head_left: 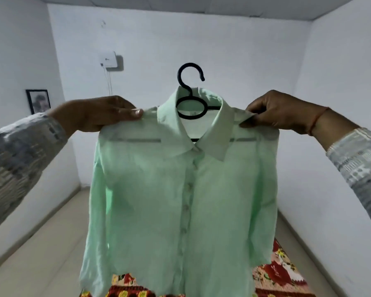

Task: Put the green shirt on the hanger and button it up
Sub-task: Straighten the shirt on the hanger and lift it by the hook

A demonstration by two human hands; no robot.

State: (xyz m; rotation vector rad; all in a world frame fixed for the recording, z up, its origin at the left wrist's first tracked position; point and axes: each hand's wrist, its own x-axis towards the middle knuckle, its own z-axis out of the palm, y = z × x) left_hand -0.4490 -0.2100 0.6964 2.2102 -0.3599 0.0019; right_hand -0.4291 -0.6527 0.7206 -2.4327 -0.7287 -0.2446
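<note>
Head view shows the pale green sheer button-front shirt [180, 189] held up mid-frame on a black plastic hanger [190, 91], its front buttoned. At left, the left hand [96, 113] pinches one shoulder seam; at right, the right hand [276, 111] pinches the other. Both patterned-sleeved arms reach forward, raised level.

My feed is bright enough, lit evenly in a cool bluish white, with no glare. The wall box [108, 59] at 10 o'clock throws a soft shadow to its 3 o'clock side, so I read the light as coming from the left. The thin shirt [180, 200] lets light through, and the hanger [191, 118] bar shows as a grey band. The centre is fairly sharp. The sleeves [13, 159] at 9 and 3 o'clock smear, and the walls [341, 71] and ceiling [180, 5] bow near the edges.
</note>
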